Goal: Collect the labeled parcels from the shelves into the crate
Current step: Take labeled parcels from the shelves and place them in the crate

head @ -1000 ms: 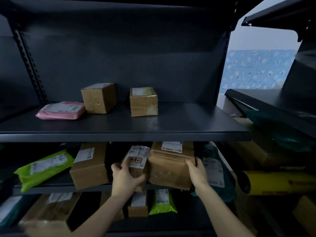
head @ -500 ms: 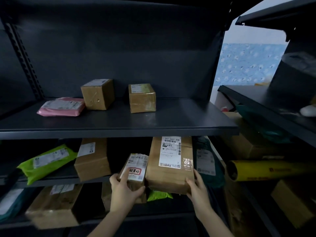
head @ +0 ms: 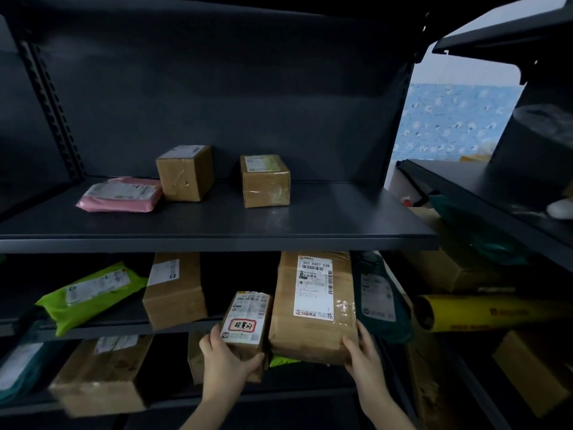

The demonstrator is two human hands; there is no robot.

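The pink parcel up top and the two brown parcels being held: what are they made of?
The pink parcel looks like a soft plastic mailer bag: flat, pillowy, slightly glossy. The small parcel in the left hand and the large parcel in the right hand look like matte brown cardboard, with glossy clear tape and white paper labels.

The brown cardboard box (head: 99, 377) at the lower left is blurry. A bright green plastic bag (head: 282, 360) at the bottom middle is mostly hidden under the big brown taped parcel (head: 310, 335). The left hand (head: 228, 364) covers the bottom of the small brown labelled parcel (head: 248, 311).
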